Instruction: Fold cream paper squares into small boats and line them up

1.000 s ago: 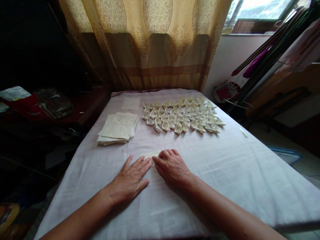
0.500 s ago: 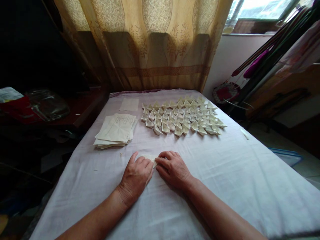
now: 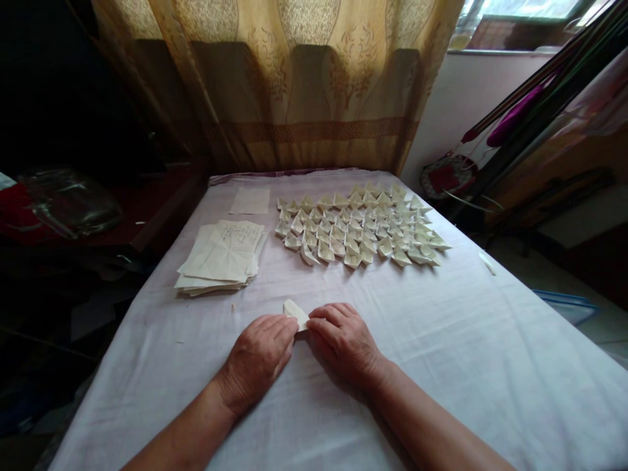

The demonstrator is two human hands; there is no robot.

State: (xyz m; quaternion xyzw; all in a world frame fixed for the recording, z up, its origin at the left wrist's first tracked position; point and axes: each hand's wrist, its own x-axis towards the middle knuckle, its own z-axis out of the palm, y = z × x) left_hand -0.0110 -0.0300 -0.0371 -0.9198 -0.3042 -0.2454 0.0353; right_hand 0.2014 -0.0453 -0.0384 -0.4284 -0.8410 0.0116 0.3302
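A small piece of folded paper (image 3: 295,313), pale cream, is held low over the cloth between my two hands. My left hand (image 3: 265,343) pinches its near left side, fingers pressed together. On the other side my right hand (image 3: 342,337) grips the right end between thumb and curled fingers. Part of the paper is hidden under the fingertips. Beyond the hands, rows of folded paper boats (image 3: 353,226) stand close together. To the left lies a stack of paper sheets (image 3: 220,255), creased, with handwriting on the upper sheet.
A single square sheet (image 3: 250,201) lies behind the stack. The table wears a white cloth (image 3: 432,366). A patterned curtain (image 3: 314,98) hangs at the far edge. Dark furniture with a clear plastic package (image 3: 73,203) stands left; a small bag (image 3: 449,176) hangs right.
My left thumb, raised before, has come down, and the left hand has shifted slightly left. More of the folded paper now shows above the fingers. The view has tilted slightly.
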